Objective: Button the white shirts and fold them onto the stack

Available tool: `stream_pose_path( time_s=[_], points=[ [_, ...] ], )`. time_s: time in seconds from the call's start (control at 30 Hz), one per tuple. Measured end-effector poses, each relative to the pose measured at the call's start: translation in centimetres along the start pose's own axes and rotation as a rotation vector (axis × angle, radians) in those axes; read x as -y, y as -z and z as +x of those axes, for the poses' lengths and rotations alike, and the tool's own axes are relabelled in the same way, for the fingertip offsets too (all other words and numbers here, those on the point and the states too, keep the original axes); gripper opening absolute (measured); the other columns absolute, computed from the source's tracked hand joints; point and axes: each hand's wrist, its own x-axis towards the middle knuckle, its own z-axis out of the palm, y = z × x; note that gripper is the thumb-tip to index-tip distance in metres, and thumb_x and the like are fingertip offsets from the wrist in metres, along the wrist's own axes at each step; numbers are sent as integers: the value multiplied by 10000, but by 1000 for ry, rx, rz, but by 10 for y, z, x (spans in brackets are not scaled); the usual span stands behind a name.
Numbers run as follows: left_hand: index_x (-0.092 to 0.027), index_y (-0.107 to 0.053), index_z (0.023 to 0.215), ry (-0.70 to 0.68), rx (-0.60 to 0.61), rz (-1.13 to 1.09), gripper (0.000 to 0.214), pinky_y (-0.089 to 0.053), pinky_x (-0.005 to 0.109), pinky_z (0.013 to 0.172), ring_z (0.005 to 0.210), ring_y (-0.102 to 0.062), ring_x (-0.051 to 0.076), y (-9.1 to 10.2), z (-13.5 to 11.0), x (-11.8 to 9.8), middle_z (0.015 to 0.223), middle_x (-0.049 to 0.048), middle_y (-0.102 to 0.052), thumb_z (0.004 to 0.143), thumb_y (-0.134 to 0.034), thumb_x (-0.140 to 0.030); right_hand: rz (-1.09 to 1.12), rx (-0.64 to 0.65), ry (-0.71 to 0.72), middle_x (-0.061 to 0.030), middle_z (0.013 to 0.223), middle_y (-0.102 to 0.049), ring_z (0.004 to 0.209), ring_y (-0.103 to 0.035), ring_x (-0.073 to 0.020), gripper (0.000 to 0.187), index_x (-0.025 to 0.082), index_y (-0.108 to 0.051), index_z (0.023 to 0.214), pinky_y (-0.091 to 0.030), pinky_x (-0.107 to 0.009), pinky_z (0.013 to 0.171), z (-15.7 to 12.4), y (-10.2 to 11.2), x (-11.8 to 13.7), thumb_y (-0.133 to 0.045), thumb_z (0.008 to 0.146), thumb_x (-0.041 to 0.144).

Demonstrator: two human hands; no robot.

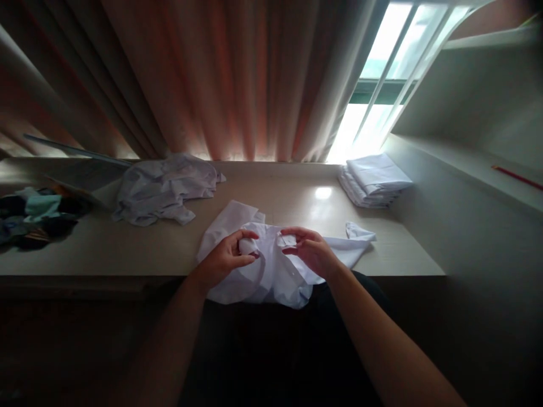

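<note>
A white shirt lies spread at the front edge of the desk, its lower part hanging over the edge toward my lap. My left hand pinches one side of its collar between thumb and fingers. On the other side of the collar, my right hand grips a folded white end in the same way. The two hands are a short way apart, with the shirt's body between and below them. One sleeve stretches out to the right across the desktop, and more cloth is bunched behind my left hand.
A crumpled pile of white shirts lies at the back left. Farther left is a heap of small dark and pale green cloths. A folded white stack stands at the back right, beside the side panel. Curtains hang behind the desk.
</note>
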Motion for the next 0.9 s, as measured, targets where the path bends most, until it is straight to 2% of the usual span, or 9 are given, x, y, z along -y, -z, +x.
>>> stream_pose_path(
  time_s=[0.17, 0.27, 0.4, 0.5, 0.6, 0.67, 0.73, 0.83, 0.9],
  points=[
    [-179, -630, 1073, -82, -132, 395, 332, -457, 237, 660, 724, -572, 127, -3, 11, 27, 923, 21, -636, 784, -709, -320, -230, -17, 125, -61, 1067, -680, 964, -627, -199, 327, 233, -710, 1045, -554, -340, 823, -1, 2, -14, -797, 739, 309],
    [-191, -686, 979, -134, -137, 549, 191, -497, 280, 764, 875, -604, 175, -3, 17, 40, 964, 40, -628, 841, -628, -310, -453, -56, 184, -42, 968, -683, 892, -629, -177, 209, 228, -704, 990, -514, -307, 786, -2, 7, -21, -758, 809, 318],
    [-223, -736, 960, -189, -185, 702, 216, -512, 367, 900, 1024, -582, 211, 0, 20, 50, 1077, 65, -542, 852, -642, -385, -743, -47, 216, -31, 903, -669, 849, -610, -170, 125, 235, -724, 954, -475, -310, 765, -6, 17, -26, -668, 894, 329],
    [-235, -754, 897, -268, -312, 848, 167, -367, 477, 1116, 1262, -471, 273, 0, 22, 52, 1323, 85, -471, 832, -679, -369, -965, -84, 299, -36, 882, -598, 859, -567, -180, 124, 254, -756, 917, -467, -348, 817, -10, 22, -26, -673, 896, 345],
    [-217, -731, 814, -346, -379, 926, 145, -235, 511, 1189, 1407, -324, 311, -3, 23, 50, 1478, 63, -420, 831, -681, -352, -1080, -138, 404, -67, 1090, -586, 1098, -529, -235, 86, 280, -763, 886, -423, -426, 983, -12, 21, -26, -706, 872, 341],
    [-199, -701, 809, -356, -344, 892, 173, -291, 478, 1160, 1354, -413, 292, -6, 25, 50, 1373, 80, -550, 856, -646, -355, -1072, -79, 434, -63, 1210, -591, 1208, -503, -246, 74, 276, -749, 893, -389, -440, 1044, -11, 18, -27, -699, 879, 329],
    [-181, -680, 843, -292, -328, 839, 217, -423, 407, 1024, 1124, -585, 251, -9, 26, 51, 1111, 83, -678, 880, -607, -382, -1038, -1, 425, -50, 1117, -660, 1118, -577, -217, 85, 259, -722, 914, -392, -421, 1039, -10, 14, -30, -660, 911, 317],
    [-162, -673, 855, -158, -347, 799, 310, -456, 296, 730, 747, -593, 177, -15, 29, 57, 787, 23, -654, 891, -571, -453, -1033, 41, 380, -4, 817, -689, 803, -626, -162, 106, 234, -682, 898, -436, -366, 923, -7, 9, -39, -627, 935, 317],
    [-158, -671, 830, -120, -316, 746, 345, -406, 261, 637, 665, -543, 150, -19, 30, 60, 708, -3, -610, 890, -559, -479, -1059, 3, 358, -1, 775, -684, 739, -610, -154, 124, 220, -663, 867, -441, -335, 831, -6, 7, -46, -640, 922, 329]
  ],
)
